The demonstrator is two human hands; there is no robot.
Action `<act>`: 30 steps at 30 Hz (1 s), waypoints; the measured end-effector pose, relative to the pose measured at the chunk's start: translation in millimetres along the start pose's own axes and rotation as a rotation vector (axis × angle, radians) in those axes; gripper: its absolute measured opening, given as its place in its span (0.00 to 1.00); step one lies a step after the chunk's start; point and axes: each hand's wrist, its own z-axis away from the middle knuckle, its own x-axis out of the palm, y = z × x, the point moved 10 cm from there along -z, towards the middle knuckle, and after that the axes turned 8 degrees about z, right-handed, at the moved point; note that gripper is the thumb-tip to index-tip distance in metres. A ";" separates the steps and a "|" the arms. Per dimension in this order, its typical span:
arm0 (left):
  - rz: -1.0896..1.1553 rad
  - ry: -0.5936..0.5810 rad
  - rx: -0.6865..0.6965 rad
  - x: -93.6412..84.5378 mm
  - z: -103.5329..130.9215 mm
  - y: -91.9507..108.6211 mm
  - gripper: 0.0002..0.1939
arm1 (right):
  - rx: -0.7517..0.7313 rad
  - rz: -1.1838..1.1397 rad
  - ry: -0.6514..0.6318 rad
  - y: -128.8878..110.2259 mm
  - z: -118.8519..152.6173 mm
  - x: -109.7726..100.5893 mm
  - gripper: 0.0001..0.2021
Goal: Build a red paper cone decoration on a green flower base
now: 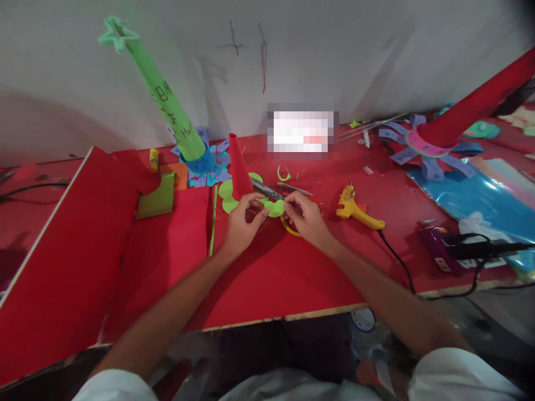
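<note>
Left hand (242,223): fingers pinched on the green paper cutout (273,208).
Right hand (303,214): closed around scissors (267,192), blades just above the cutout.

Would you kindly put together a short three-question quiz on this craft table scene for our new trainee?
1. True or false: the yellow glue gun lies to the right of the right hand.
2. What stands on the green paper shape by the left hand? A) small red cone B) blue cup C) glue stick
3. Fill in: the tall green cone is topped by a green ____.

Key: 1 true; 2 A, the small red cone; 3 star.
</note>
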 end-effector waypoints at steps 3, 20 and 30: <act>-0.099 -0.067 0.004 7.9 -0.1 1.4 0.16 | -0.030 -0.011 -0.018 -5.5 0.5 1.0 0.19; 0.004 -0.112 -0.070 8.4 -0.4 -10.4 0.19 | -0.240 0.787 0.096 -27.9 11.5 -59.2 0.13; -0.057 -0.088 0.002 7.1 -2.1 -2.1 0.17 | 0.197 1.398 -0.022 42.1 62.3 -157.9 0.14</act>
